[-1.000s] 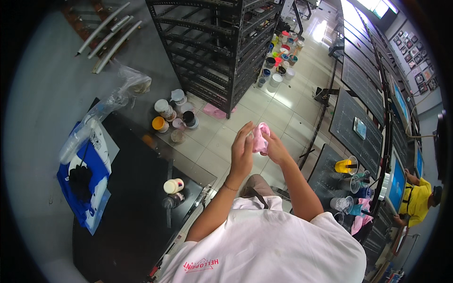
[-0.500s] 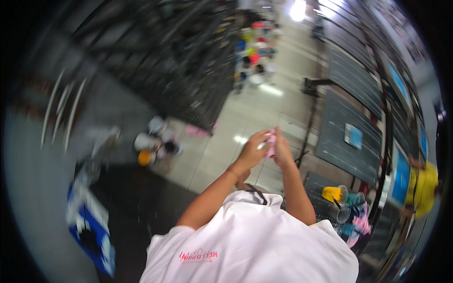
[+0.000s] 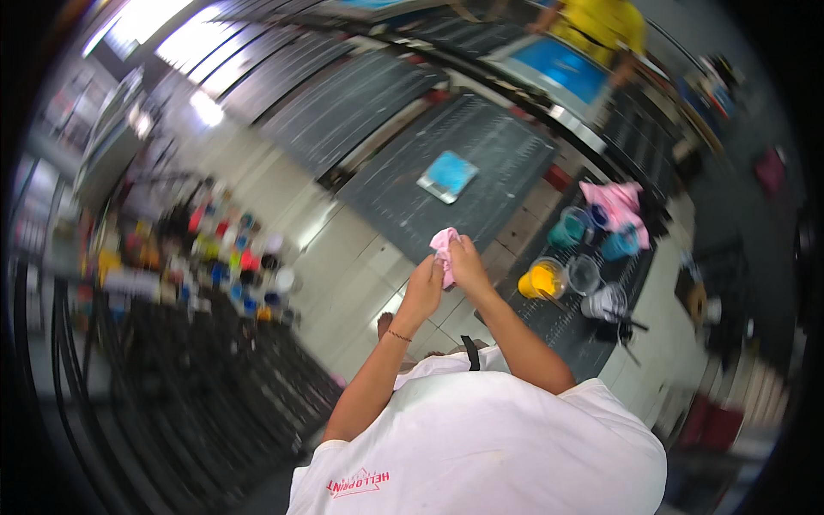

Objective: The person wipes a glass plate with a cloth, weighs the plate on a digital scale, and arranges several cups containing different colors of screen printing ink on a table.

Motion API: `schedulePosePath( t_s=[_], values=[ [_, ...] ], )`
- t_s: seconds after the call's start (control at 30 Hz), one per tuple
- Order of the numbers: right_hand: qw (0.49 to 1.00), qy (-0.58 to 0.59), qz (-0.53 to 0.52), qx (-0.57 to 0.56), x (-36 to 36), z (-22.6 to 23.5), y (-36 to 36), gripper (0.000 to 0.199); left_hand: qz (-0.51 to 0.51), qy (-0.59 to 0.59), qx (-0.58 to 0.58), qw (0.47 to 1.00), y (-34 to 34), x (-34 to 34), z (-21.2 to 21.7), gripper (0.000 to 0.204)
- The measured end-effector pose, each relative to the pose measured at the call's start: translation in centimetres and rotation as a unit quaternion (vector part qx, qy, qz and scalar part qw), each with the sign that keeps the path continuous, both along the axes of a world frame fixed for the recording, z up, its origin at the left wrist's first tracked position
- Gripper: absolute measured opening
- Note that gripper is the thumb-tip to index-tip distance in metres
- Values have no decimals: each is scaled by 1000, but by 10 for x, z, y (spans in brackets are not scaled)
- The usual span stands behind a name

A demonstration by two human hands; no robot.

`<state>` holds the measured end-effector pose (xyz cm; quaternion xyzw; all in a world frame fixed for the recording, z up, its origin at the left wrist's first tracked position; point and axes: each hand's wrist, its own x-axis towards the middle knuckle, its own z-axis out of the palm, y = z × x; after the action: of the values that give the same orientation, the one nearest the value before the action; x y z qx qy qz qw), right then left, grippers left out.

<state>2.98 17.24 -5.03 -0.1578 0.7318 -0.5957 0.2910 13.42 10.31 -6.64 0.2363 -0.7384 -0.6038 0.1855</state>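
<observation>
A crumpled pink cloth (image 3: 445, 242) is held between my two hands, in front of my chest. My left hand (image 3: 424, 286) grips its left side, and a thin bracelet circles that wrist. Closed on the cloth's right side is my right hand (image 3: 465, 261). Beyond them, a dark flat printing board (image 3: 481, 142) bears a small blue-and-white rectangular item (image 3: 448, 176). The part of the cloth inside my fingers is hidden.
To the right, a dark perforated stand (image 3: 577, 339) carries a tub of yellow ink (image 3: 541, 279), several cups and another pink cloth (image 3: 614, 206). Dark racks (image 3: 197, 386) and many paint containers (image 3: 249, 257) stand left. A person in yellow (image 3: 601, 30) is across the boards.
My view has turned to the right, bringing the boards and ink cups ahead of me. Both hands still hold the pink cloth, more of which shows above the fingers.
</observation>
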Motion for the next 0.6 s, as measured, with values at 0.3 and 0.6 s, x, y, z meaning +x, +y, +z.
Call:
schedulePosePath(
  t_s=[0.3, 0.6],
  values=[
    [975, 65, -127, 172, -51, -26, -10, 81, -123, -79, 180, 973, -137, -69, -74, 30],
    [896, -164, -413, -9, 153, -13, 173, 47, -394, -42, -86, 914, -113, -52, 13, 16]
  ],
)
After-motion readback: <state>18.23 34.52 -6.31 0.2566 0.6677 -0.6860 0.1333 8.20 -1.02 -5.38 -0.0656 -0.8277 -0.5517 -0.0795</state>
